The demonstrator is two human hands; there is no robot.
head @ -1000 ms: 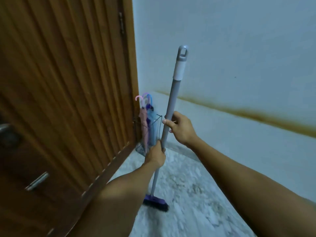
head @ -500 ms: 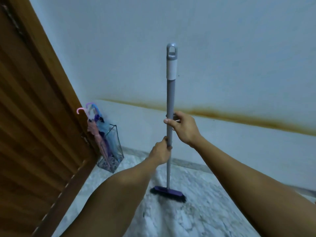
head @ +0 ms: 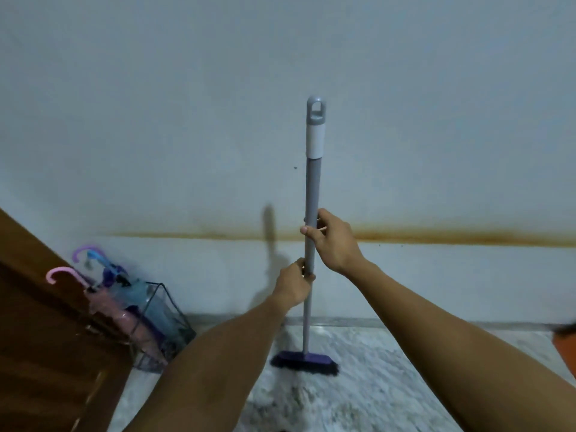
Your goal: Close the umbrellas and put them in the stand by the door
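Three closed umbrellas stand in a wire stand (head: 170, 310) at the lower left, beside the wooden door (head: 46, 338): a pink one (head: 103, 304), a blue one (head: 146, 297) and a purple one (head: 110, 272), hooked handles up. Both my hands grip a grey broom handle (head: 313, 188) held upright in the middle. My left hand (head: 294, 283) holds it lower down, and my right hand (head: 332, 241) holds it just above. The purple broom head (head: 304, 361) rests on the floor to the right of the stand.
A pale wall (head: 280, 88) with a brown horizontal stain runs straight ahead. The floor (head: 374, 385) is mottled grey-white stone. An orange object (head: 565, 347) shows at the right edge.
The view has swung right: the door and the stand slid to the lower left. The broom stands more upright and centred, with both hands still on its handle.
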